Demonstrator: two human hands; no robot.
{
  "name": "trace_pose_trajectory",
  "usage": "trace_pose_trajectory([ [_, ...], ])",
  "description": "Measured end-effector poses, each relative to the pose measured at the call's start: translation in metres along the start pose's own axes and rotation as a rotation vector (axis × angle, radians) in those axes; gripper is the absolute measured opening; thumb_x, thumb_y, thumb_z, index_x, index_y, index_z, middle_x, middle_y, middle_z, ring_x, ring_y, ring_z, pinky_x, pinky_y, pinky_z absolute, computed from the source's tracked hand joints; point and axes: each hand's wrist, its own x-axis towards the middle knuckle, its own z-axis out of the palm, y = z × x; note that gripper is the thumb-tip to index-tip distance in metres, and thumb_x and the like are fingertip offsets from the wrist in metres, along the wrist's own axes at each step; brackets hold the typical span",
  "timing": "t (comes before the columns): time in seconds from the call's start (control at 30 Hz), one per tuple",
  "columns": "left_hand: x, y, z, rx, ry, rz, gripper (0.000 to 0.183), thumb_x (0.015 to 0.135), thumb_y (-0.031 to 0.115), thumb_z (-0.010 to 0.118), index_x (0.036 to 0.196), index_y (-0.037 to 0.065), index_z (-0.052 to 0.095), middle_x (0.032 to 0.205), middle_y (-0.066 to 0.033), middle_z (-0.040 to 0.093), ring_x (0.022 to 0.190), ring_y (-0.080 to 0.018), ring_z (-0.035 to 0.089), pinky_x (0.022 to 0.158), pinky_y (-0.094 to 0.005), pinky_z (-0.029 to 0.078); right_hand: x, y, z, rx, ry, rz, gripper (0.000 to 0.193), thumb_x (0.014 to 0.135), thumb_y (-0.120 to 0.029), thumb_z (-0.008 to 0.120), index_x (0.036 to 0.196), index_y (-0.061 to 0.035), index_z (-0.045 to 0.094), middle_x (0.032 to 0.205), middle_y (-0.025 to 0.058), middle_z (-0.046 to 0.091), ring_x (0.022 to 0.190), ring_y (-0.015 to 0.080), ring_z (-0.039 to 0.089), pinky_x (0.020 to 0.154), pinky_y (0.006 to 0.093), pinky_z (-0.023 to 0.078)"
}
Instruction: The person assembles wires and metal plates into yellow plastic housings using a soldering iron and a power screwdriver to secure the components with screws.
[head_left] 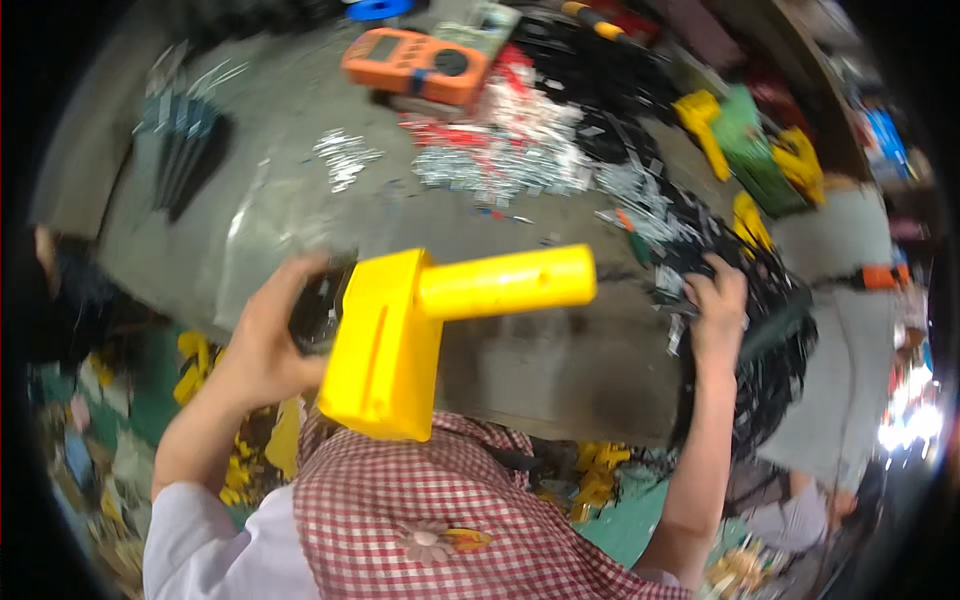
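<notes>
A bright yellow plastic housing (385, 345), boxy with a slot down its face and a round tube-shaped handle sticking out to the right, is held up in front of me. My left hand (270, 335) grips its left side, thumb below and fingers partly hidden behind it. Over on the right, my right hand (718, 315) reaches into the edge of a heap of black strips or leads (770, 370). Its fingers are bent and apart, slightly blurred, beside small silvery metal pieces (645, 205). I see nothing held in them.
On the grey metal table (300, 215) lie an orange multimeter (415, 65), a pile of small metal and red-and-white parts (510, 165) and a smaller metal pile (345, 158). A dark holder with thin rods (180, 130) stands left. Yellow pieces (705, 130) lie back right.
</notes>
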Motion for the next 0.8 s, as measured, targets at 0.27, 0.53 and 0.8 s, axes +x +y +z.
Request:
trace_pose_trajectory([
  [0.27, -0.025, -0.063, -0.068, -0.528, -0.017, -0.509, 0.052, 0.086, 0.038, 0.061, 0.116, -0.003, 0.054, 0.104, -0.0084, 0.062, 0.095, -0.0136, 0.057, 0.087, -0.0292, 0.043, 0.082, -0.164, 0.025, 0.906, -0.217, 0.160, 0.024, 0.075, -0.012, 0.070, 0.093, 0.0003, 0.061, 0.081, 0.0128, 0.063, 0.078, 0.0215, 0.062, 0.071, 0.0311, 0.048],
  [0.53, -0.025, -0.074, -0.081, 0.061, 0.449, -0.323, 0.029, 0.085, 0.013, 0.056, 0.109, -0.002, 0.058, 0.099, -0.0099, 0.063, 0.088, -0.0154, 0.058, 0.081, -0.0277, 0.044, 0.246, -0.180, 0.056, 0.977, 0.010, 0.142, 0.028, 0.081, -0.026, 0.065, 0.085, 0.0017, 0.064, 0.074, 0.0126, 0.066, 0.066, 0.0175, 0.062, 0.063, 0.0285, 0.047],
  [0.8, -0.108, -0.037, -0.043, 0.318, 0.042, -0.608, 0.024, 0.078, 0.021, 0.062, 0.091, 0.001, 0.064, 0.077, -0.0202, 0.062, 0.073, -0.0307, 0.064, 0.065, -0.0395, 0.048, 0.252, -0.190, 0.063, 0.500, 0.102, 0.043, 0.038, 0.082, -0.033, 0.064, 0.097, 0.0020, 0.063, 0.091, 0.0189, 0.066, 0.087, 0.0270, 0.064, 0.079, 0.0344, 0.046],
])
